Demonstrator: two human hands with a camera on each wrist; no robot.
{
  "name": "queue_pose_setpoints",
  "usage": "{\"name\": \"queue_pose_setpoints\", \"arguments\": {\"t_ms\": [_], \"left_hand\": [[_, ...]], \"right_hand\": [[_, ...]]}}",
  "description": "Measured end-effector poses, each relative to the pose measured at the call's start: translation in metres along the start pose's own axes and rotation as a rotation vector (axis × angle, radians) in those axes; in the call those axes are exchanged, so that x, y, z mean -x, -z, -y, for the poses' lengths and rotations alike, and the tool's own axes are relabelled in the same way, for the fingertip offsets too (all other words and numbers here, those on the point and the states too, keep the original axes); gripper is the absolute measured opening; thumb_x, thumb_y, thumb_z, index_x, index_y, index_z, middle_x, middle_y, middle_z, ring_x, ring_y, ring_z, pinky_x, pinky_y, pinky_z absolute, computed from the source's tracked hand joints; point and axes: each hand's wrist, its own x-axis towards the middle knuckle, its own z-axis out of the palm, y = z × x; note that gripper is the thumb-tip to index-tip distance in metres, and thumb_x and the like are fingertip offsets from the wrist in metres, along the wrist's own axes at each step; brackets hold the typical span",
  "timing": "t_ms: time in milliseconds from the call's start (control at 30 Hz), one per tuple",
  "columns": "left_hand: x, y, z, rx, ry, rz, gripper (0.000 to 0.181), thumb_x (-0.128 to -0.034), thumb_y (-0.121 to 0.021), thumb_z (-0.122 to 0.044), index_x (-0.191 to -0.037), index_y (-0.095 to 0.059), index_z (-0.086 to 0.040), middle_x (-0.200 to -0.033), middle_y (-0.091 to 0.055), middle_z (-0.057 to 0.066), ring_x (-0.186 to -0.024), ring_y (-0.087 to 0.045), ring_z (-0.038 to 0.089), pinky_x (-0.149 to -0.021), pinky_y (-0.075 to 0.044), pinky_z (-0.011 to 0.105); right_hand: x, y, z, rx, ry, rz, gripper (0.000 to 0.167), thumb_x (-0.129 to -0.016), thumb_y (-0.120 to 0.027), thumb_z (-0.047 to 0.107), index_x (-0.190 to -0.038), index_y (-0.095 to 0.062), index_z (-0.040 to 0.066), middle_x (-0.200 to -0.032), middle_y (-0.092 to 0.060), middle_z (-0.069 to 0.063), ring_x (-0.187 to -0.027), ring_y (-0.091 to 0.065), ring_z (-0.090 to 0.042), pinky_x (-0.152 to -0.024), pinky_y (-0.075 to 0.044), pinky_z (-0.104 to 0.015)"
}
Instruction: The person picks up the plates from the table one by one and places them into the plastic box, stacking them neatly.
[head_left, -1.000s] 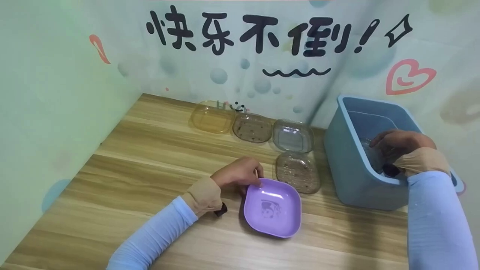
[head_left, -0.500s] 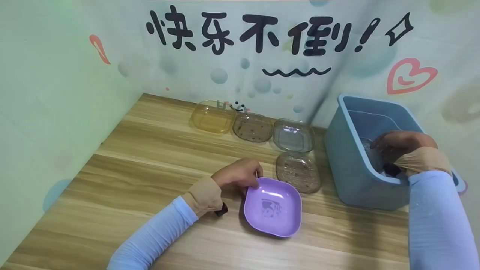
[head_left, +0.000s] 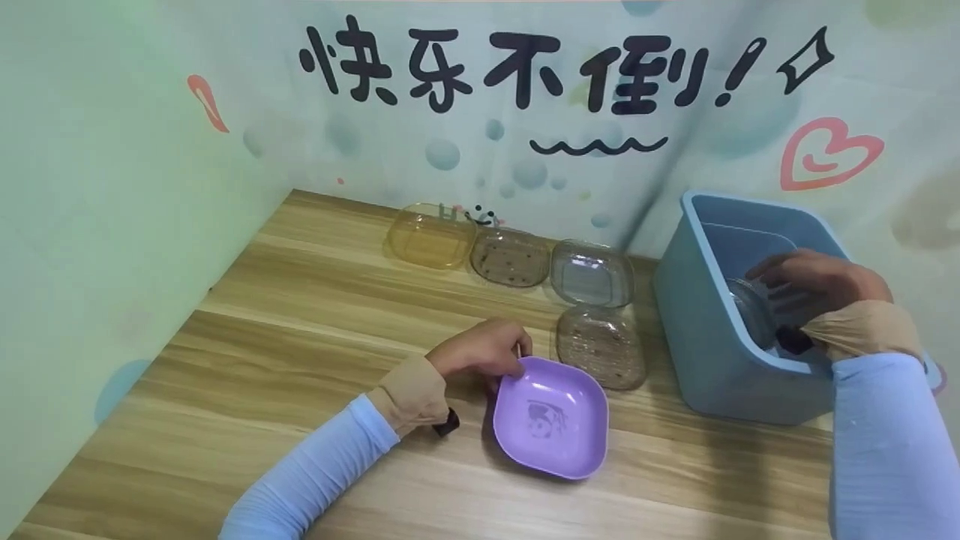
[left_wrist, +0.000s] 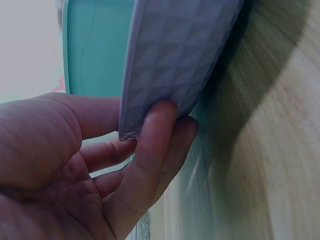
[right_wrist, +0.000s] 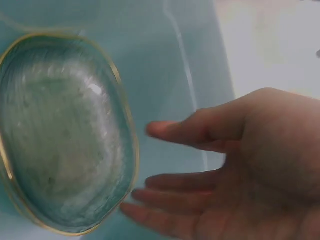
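Note:
My left hand (head_left: 480, 349) pinches the far-left corner of a square purple dish (head_left: 553, 427) with a panda print, above the wooden table. In the left wrist view, the thumb lies on one face and fingers press the faceted underside (left_wrist: 170, 55). My right hand (head_left: 832, 279) is inside a blue bin (head_left: 701, 315), its fingers apart and fairly straight. Beside those fingers, a clear glass dish (right_wrist: 65, 135) with a gold rim stands on edge against the bin's inner wall. One lower fingertip is at its rim; whether it touches I cannot tell.
Along the back of the table sit an amber clear dish (head_left: 431, 238), a brownish spotted dish (head_left: 510, 259) and a greyish clear dish (head_left: 592, 276). Another brownish dish (head_left: 600, 349) lies in front, close to the purple one. A printed cloth (head_left: 420, 150) hangs behind.
My right hand has shifted slightly back and right inside the bin, baring more of the glass dish. The left hand keeps its pinch on the purple dish; the head view has shifted a little.

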Motion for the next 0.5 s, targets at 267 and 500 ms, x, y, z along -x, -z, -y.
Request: {"name": "queue_pose_setpoints", "arguments": {"t_ms": [267,500], "left_hand": [[-0.001,-0.001,-0.002,-0.037,-0.029,-0.023,0.011,-0.0826,-0.071,-0.003,-0.093,-0.075,-0.005,-0.08,-0.063,0.0,-0.06,-0.058,0.01,-0.055,-0.051,0.022],[0.001,-0.002,-0.001,0.166,0.014,0.01,0.012,-0.0842,-0.065,0.004,-0.09,-0.071,-0.004,-0.079,-0.059,0.003,-0.05,-0.056,0.011,-0.045,-0.053,0.025]], "right_hand": [[-0.006,0.021,0.013,0.124,0.162,-0.145,0.067,-0.105,-0.053,0.036,-0.159,-0.027,0.004,-0.161,-0.025,-0.03,-0.14,-0.039,-0.055,-0.111,-0.048,-0.058],[0.021,0.022,0.036,0.201,0.293,-0.3,0.052,-0.108,-0.046,0.034,-0.146,-0.043,-0.001,-0.147,-0.042,-0.026,-0.104,-0.062,-0.013,-0.083,-0.06,-0.018]]}}
